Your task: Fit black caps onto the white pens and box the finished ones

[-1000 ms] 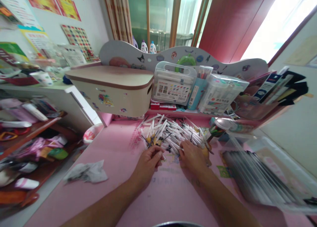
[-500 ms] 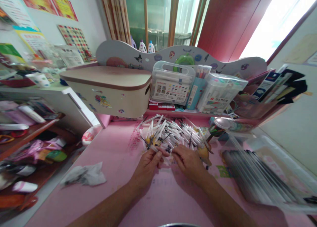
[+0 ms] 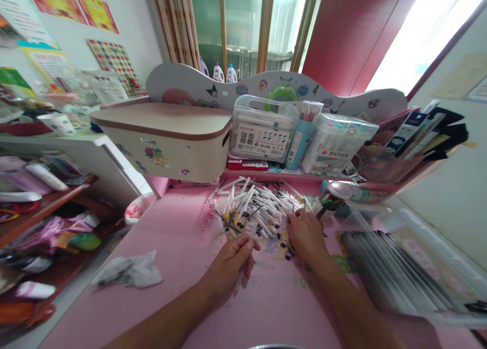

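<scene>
My left hand (image 3: 234, 260) is closed around a thin whitish pen tube (image 3: 239, 278), its lower end showing below the fingers over the pink tabletop. My right hand (image 3: 307, 237) is at the right side of a loose pile of white pen tubes (image 3: 262, 202). Its fingers are curled and close together; whatever they grip is hidden. Small black caps (image 3: 288, 255) lie at the pile's near edge, beside the right hand. Several thin dark sticks (image 3: 232, 222) lie across the left part of the pile.
A clear plastic box (image 3: 441, 308) with rows of dark-cored pens stands at right. Behind the pile, a shelf bears a lidded beige bin (image 3: 167, 151), marker cases (image 3: 262, 131) and a pencil holder (image 3: 403, 161). Crumpled white plastic (image 3: 131, 270) lies at left.
My hands were close together in front of the pile. The right has moved right and away from me onto the pile; the left has dropped slightly with the tube.
</scene>
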`<state>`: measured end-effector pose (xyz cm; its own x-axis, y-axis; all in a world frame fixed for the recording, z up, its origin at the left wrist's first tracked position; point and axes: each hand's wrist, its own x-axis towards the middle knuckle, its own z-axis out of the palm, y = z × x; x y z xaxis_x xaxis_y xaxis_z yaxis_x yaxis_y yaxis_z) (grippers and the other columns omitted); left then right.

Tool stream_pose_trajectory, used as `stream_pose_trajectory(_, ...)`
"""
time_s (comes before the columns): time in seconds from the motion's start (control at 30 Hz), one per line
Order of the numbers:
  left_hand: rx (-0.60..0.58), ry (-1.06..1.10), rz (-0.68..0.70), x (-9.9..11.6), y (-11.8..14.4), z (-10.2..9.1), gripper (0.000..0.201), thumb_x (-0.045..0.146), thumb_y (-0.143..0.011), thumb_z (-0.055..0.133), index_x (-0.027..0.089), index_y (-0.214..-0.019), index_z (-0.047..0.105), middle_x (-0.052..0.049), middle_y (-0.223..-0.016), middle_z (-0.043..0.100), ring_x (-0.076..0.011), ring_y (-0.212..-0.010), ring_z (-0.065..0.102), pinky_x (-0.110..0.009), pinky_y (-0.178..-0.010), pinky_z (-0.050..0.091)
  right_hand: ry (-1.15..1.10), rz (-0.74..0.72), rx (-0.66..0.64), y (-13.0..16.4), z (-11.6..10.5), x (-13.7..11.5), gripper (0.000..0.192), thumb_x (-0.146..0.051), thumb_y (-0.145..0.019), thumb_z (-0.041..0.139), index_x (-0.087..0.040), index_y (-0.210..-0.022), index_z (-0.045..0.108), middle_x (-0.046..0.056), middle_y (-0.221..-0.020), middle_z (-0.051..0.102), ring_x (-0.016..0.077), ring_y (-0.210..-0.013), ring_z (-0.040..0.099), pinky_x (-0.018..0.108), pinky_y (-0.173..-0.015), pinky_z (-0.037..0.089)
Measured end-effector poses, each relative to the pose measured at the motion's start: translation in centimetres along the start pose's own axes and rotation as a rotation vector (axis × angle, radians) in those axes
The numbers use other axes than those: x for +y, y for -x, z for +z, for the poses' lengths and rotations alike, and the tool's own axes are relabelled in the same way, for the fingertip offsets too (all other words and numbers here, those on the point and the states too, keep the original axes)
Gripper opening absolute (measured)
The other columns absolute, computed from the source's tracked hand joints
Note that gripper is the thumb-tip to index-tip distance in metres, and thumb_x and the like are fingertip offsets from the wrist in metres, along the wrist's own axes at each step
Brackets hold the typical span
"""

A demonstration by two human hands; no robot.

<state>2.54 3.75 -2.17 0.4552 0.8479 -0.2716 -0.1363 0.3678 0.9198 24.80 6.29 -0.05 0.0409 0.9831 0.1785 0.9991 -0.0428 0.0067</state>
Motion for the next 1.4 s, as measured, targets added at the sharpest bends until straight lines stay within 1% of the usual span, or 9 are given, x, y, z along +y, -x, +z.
stream_pose_trajectory(0.2, 0.018, -0.016, 0.031, 0.1, -0.1, 0.2, 0.034, 0.053, -0.091, 0.053, 0.019, -0.093, 0.059, 0.007, -0.043, 0.049, -0.0071, -0.031, 0.035, -0.017, -0.034, 0.023, 0.029, 0.008, -0.023, 0.1, 0.0, -0.3, 0.025, -0.018, -0.096, 0.047, -0.017, -0.096, 0.072, 0.011, -0.099, 0.066, 0.0254, -0.098, 0.058, 0.034, -0.084, 0.039)
stream_pose_trajectory(0.37, 0.002, -0.001, 0.043, -0.1, -0.3, 0.2, 0.034, 0.051, -0.088, 0.057, 0.017, -0.092, 0.060, 0.008, -0.042, 0.047, -0.0071, -0.032, 0.032, -0.018, -0.035, 0.023, -0.026, 0.092, -0.077, 0.2, -0.2, -0.3, 0.019, -0.021, -0.093, 0.052, -0.016, -0.094, 0.071, 0.011, -0.096, 0.068, 0.0244, -0.096, 0.062, 0.031, -0.079, 0.038)
stream_pose_trajectory(0.6, -0.006, -0.021, 0.039, -0.5, -0.3, 0.2, 0.032, 0.046, -0.087, 0.060, 0.016, -0.096, 0.063, 0.006, -0.048, 0.049, -0.0067, -0.040, 0.037, -0.017, -0.042, 0.025, -0.257, 0.251, -0.066, 0.2, -0.2, 0.3, 0.016, -0.012, -0.083, 0.051, -0.017, -0.090, 0.064, 0.008, -0.086, 0.071, 0.0219, -0.083, 0.063, 0.029, -0.070, 0.035)
stream_pose_trajectory(0.7, -0.025, -0.015, 0.030, -0.6, -0.4, 0.2, 0.028, 0.041, -0.087, 0.062, 0.015, -0.097, 0.064, 0.005, -0.052, 0.050, -0.0078, -0.046, 0.040, -0.018, -0.045, 0.029, -0.487, 0.284, 0.009, 0.1, -0.3, 0.4, 0.021, -0.013, -0.078, 0.052, -0.016, -0.094, 0.065, 0.004, -0.076, 0.067, 0.0187, -0.073, 0.061, 0.027, -0.065, 0.036)
stream_pose_trajectory(0.8, -0.036, 0.000, 0.050, -0.8, -0.3, 0.2, 0.029, 0.037, -0.085, 0.064, 0.015, -0.104, 0.065, 0.004, -0.059, 0.053, -0.0096, -0.054, 0.045, -0.020, -0.050, 0.036, -0.895, 0.247, 0.066, 0.3, -0.6, 0.0, 0.028, -0.023, -0.077, 0.057, -0.017, -0.104, 0.065, 0.000, -0.068, 0.063, 0.0149, -0.059, 0.056, 0.025, -0.057, 0.037)
stream_pose_trajectory(0.93, -0.080, 0.006, 0.054, -0.9, -0.2, 0.2, 0.040, 0.033, -0.086, 0.064, 0.017, -0.122, 0.059, 0.004, -0.062, 0.056, -0.0105, -0.056, 0.047, -0.022, -0.055, 0.039, -1.506, 0.287, -0.108, 1.0, -1.0, -1.2, 0.030, -0.040, -0.076, 0.067, -0.019, -0.097, 0.060, -0.003, -0.060, 0.063, 0.0133, -0.048, 0.055, 0.024, -0.049, 0.041)
stream_pose_trajectory(1.03, -0.125, -0.002, 0.071, -0.9, -0.1, 0.2, 0.044, 0.034, -0.087, 0.063, 0.017, -0.128, 0.057, 0.003, -0.063, 0.056, -0.0110, -0.057, 0.048, -0.023, -0.055, 0.041, -1.771, 0.259, -0.145, 1.4, -0.9, -1.9, 0.033, -0.043, -0.075, 0.073, -0.020, -0.091, 0.057, 0.001, -0.066, 0.069, 0.0145, -0.052, 0.062, 0.026, -0.054, 0.049)
stream_pose_trajectory(1.17, -0.139, -0.011, 0.076, -1.0, 0.0, 0.3, 0.044, 0.034, -0.087, 0.064, 0.018, -0.128, 0.058, 0.003, -0.064, 0.055, -0.0110, -0.057, 0.050, -0.024, -0.055, 0.043, -1.844, 0.224, -0.158, 1.8, -1.0, -2.2, 0.030, -0.043, -0.077, 0.074, -0.021, -0.090, 0.058, 0.000, -0.070, 0.068, 0.0138, -0.058, 0.063, 0.025, -0.055, 0.050)
stream_pose_trajectory(1.4, -0.130, 0.002, 0.116, -1.9, -0.4, -0.1, 0.043, 0.034, -0.086, 0.065, 0.019, -0.126, 0.061, 0.002, -0.067, 0.055, -0.0119, -0.059, 0.052, -0.025, -0.055, 0.045, -1.705, 0.174, -0.197, 1.9, -1.6, -2.7, 0.030, -0.042, -0.073, 0.077, -0.019, -0.082, 0.060, -0.003, -0.060, 0.061, 0.0096, -0.049, 0.053, 0.021, -0.047, 0.041)
